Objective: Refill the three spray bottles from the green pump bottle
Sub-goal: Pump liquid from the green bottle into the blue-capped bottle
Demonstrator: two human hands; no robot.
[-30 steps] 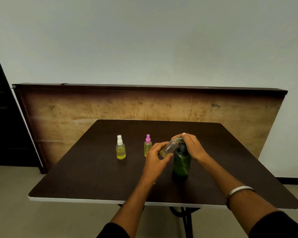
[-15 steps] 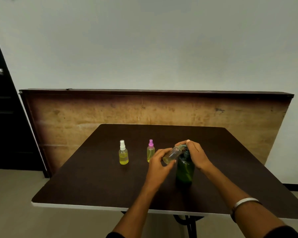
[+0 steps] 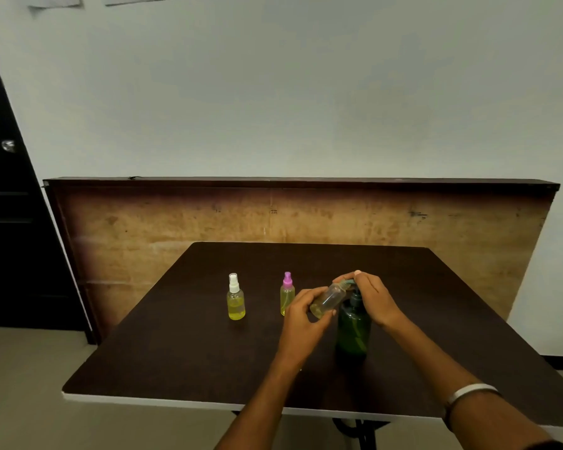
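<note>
No bottle shows readable writing. The left hand (image 3: pixel 301 316) grips a tilted clear spray bottle (image 3: pixel 328 300), mouth at the pump spout; the right hand (image 3: pixel 372 298) curls over the green pump bottle (image 3: pixel 353 329) on the bench (image 3: pixel 176 362). White-capped bottle (image 3: pixel 235 298) and pink-capped bottle (image 3: pixel 286 295) stand left, before a wooden board (image 3: pixel 176 222).

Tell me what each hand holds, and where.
Left hand grips the tilted clear bottle by its base end. Right hand rests on the green pump bottle pump head.
</note>
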